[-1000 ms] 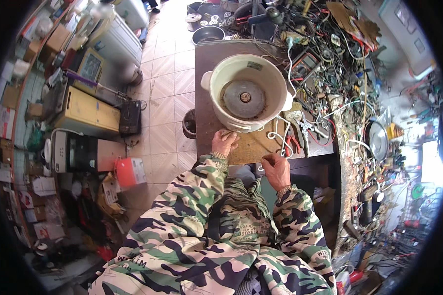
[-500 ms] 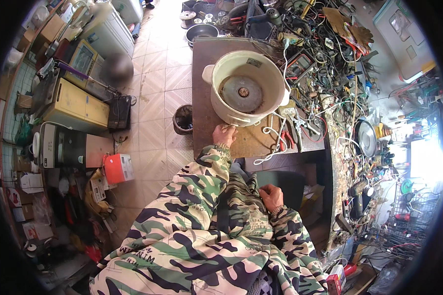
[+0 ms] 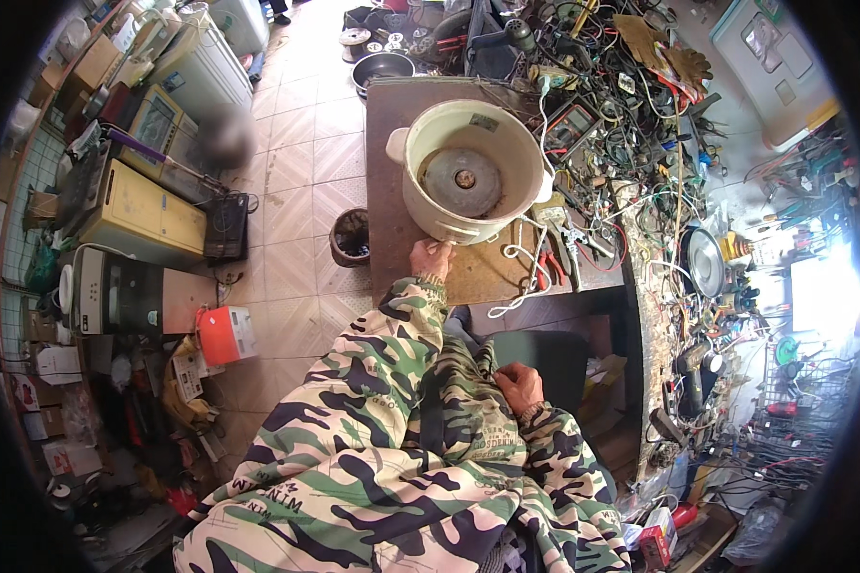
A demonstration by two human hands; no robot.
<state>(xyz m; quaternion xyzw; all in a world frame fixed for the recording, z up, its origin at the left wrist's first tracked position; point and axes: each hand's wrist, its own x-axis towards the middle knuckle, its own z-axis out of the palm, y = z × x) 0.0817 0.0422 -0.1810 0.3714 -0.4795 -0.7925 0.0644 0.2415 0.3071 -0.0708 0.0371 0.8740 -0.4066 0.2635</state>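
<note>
An open, cream-coloured rice cooker body [image 3: 420,205] with side handles stands on the brown tabletop [image 3: 397,277]. Inside it, a round grey heating plate [image 3: 462,181] has a rusty centre. My left hand [image 3: 432,260] is closed against the lower front of the cooker, its fingertips partly hidden by the rim. Down by my lap, my right hand [image 3: 521,387] rests with curled fingers; whether anything is in them is hidden. Right of the cooker lie a looped white cord [image 3: 514,253] and red-handled pliers [image 3: 548,267].
A multimeter [image 3: 571,129] sits among tangled wires and tools along the right side. Beyond the table is a black pan [image 3: 382,69]. A dark bucket [image 3: 351,237] stands on the tiled floor at the table's left edge. Appliances, including a yellow one [image 3: 148,205], line the left wall.
The view has shifted slightly, so the table and cooker appear a little further left. Both hands keep almost the same places, my left still at the cooker's front.
</note>
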